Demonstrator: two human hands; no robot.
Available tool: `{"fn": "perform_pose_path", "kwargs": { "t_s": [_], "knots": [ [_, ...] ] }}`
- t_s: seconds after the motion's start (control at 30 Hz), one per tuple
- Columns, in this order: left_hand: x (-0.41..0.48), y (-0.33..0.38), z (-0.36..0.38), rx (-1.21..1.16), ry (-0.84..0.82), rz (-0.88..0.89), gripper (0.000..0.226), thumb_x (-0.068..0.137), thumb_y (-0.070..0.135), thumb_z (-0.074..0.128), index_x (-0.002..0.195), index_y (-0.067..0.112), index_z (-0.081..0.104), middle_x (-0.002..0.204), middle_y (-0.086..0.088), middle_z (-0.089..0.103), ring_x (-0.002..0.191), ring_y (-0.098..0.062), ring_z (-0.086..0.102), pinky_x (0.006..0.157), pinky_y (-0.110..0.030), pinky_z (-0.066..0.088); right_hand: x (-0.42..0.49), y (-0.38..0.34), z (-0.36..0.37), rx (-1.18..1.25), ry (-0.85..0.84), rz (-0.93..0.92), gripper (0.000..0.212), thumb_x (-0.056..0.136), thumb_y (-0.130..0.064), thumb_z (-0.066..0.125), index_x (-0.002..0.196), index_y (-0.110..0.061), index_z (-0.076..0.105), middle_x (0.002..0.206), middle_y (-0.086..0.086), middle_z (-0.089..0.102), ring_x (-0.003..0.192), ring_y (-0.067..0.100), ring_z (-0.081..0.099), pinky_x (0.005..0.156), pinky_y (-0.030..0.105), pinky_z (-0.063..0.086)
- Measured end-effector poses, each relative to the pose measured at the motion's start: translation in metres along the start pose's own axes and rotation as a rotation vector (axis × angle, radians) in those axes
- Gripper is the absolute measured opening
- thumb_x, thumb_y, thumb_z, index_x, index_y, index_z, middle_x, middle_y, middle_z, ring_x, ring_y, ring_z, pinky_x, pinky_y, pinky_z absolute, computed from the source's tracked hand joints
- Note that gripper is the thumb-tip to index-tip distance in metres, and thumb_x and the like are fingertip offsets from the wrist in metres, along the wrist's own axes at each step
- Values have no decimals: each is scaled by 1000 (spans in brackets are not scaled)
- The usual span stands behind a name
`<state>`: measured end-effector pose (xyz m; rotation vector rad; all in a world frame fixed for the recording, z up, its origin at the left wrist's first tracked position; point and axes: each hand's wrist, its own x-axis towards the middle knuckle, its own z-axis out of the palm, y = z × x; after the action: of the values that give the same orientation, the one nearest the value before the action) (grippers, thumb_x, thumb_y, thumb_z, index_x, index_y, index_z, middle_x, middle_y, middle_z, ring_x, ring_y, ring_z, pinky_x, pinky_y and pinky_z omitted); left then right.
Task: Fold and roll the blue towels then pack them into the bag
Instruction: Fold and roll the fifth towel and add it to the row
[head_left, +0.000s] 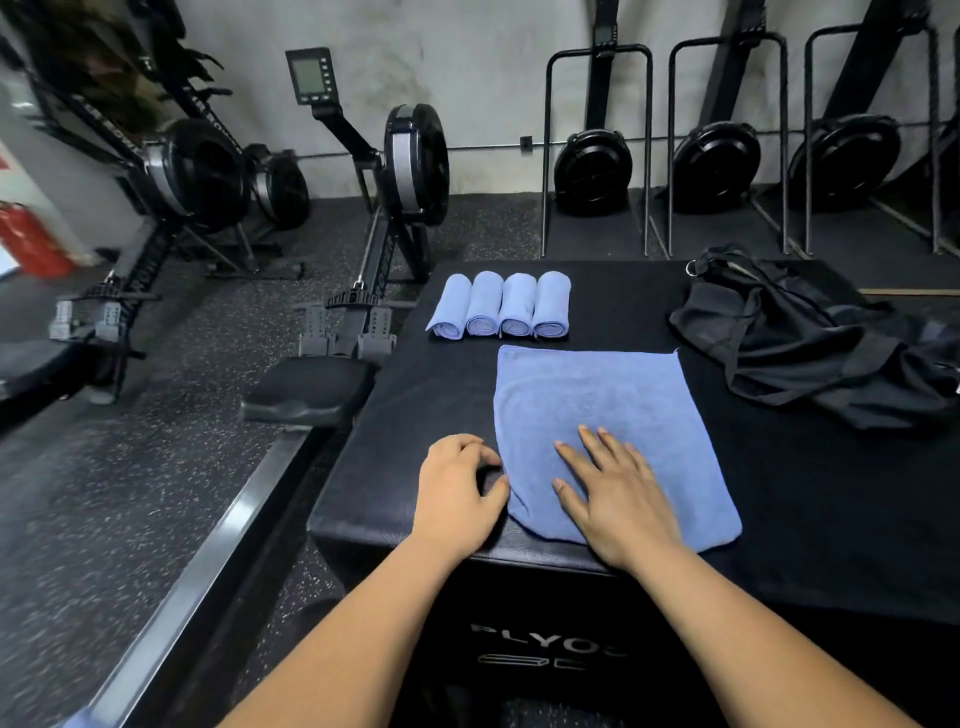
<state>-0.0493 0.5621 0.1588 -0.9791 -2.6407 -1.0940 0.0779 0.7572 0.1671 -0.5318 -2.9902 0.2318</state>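
A flat blue terry towel (613, 415) is spread open, or perhaps already folded once; this cannot be told. The right hand (618, 499) is laid flat on the near part of the towel with the fingers straight and spread. The left hand (457, 488) is placed at the left edge of the towel with the fingers curled; whether the edge is pinched cannot be told.

The towel is judged to be light, soft and limp, so it will sag when lifted and will not slip easily. It is best taken by two corners or along one edge, and pressed flat while it is rolled.

Just behind the towel, four rolled blue towels (501, 306) are lined side by side, touching each other. To the right of the towel and behind it, apart from it, a crumpled black fabric bag (810, 343) is lying.

Under the towel a black padded box (415, 415) is seen. Left of the towel and lower, a dark speckled rubber floor (156, 467) is found, with black rowing machines (410, 166) standing on it. Far behind the towel a grey wall (467, 62) is seen.
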Motion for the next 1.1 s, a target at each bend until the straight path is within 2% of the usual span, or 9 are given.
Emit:
{"fn": "perform_pose_path", "kwargs": {
  "t_s": [0.13, 0.27, 0.43, 0.57, 0.7, 0.83, 0.97, 1.1],
  "knots": [
    [-10, 8, -3, -40, -35, 68, 39, 84, 55, 65, 114, 31, 73, 127, 12, 54, 129, -9, 41, 111, -24, 30, -2, -1, 0, 8, 17, 7, 78, 94, -69, 4, 162, -40, 29, 174, -5, 14, 161, 17, 8, 130, 41, 7],
    [-12, 10, -8, 30, -118, 204, 49, 82, 51, 71, 124, 26, 73, 136, 9, 51, 135, -14, 38, 116, -29, 30, -4, -1, 1, 19, 46, 7, 75, 96, -68, 10, 160, -38, 37, 172, -5, 22, 160, 18, 14, 130, 41, 13],
    [-11, 9, -12, 77, -141, 224, 28, 86, 39, 69, 110, 26, 78, 135, 13, 55, 134, -15, 38, 113, -29, 31, -5, -1, 1, 31, 70, 15, 72, 97, -65, 13, 158, -38, 41, 171, -5, 27, 158, 18, 19, 129, 40, 16],
    [-16, 9, -19, 142, -106, 328, 9, 87, 37, 71, 91, 32, 76, 121, 22, 60, 119, -15, 47, 95, -37, 42, -7, -2, 0, 51, 83, 24, 69, 98, -63, 15, 157, -39, 43, 170, -6, 28, 158, 17, 19, 129, 38, 15],
    [-18, 6, -28, 179, -143, 330, 20, 86, 55, 71, 89, 35, 70, 112, 19, 53, 109, -16, 45, 89, -32, 37, -7, -2, 1, 60, 104, 32, 58, 104, -59, 26, 155, -39, 46, 169, -6, 31, 157, 18, 22, 128, 38, 16],
    [-17, 3, -34, 125, -223, 272, 33, 80, 65, 76, 85, 34, 66, 104, 20, 50, 101, -13, 40, 94, -30, 38, -8, -1, 3, 73, 120, 37, 52, 106, -56, 35, 153, -38, 49, 167, -6, 36, 156, 20, 25, 128, 40, 20],
    [-18, 8, -38, 50, -257, 249, 27, 79, 52, 82, 76, 31, 66, 101, 22, 60, 98, -11, 45, 94, -35, 40, -8, -2, 5, 68, 145, 41, 59, 102, -59, 26, 150, -39, 53, 164, -5, 40, 154, 22, 29, 126, 41, 24],
    [-23, 6, -39, -46, -200, 190, 24, 85, 35, 82, 75, 28, 62, 100, 24, 70, 99, -6, 50, 95, -33, 41, -10, -3, 7, 57, 227, 61, 57, 101, -54, 29, 141, -34, 63, 156, 1, 52, 149, 27, 38, 122, 45, 32]
  ]
}}
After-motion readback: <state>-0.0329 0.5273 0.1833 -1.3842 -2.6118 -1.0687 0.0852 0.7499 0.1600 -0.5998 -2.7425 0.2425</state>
